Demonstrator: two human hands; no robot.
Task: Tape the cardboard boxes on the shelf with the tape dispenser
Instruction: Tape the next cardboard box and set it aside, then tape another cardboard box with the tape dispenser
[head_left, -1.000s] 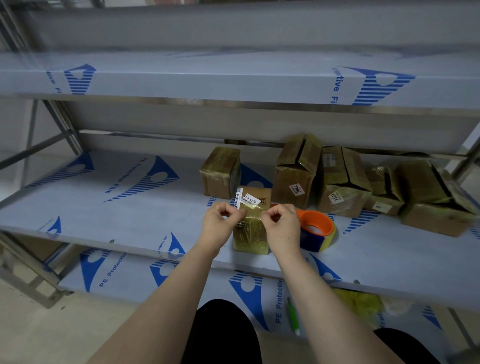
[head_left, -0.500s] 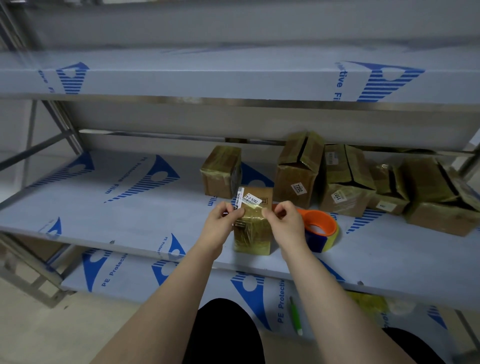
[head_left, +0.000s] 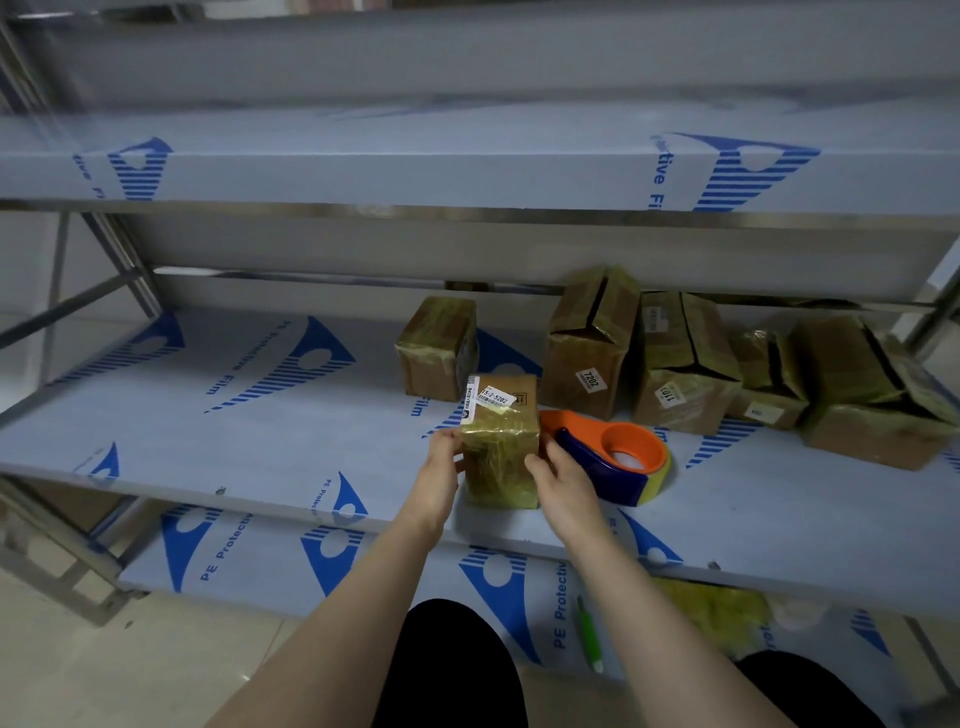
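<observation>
Grip of the left hand (head_left: 444, 462) clasps the small box (head_left: 501, 447) from its left, the right hand (head_left: 563, 480) from its right, near the shelf (head_left: 260, 441) front. Tape dispenser (head_left: 613, 457) lies just beside; other boxes (head_left: 587, 358) stand behind.

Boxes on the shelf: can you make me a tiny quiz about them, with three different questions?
1. True or false: the tape dispenser lies on the shelf right beside the small box.
2. How many hands hold the small box? A. none B. one C. two
3. Fill in: the tape dispenser's top is coloured ____.
Key: 1 true. 2 C, the left hand and the right hand. 3 orange.
</observation>
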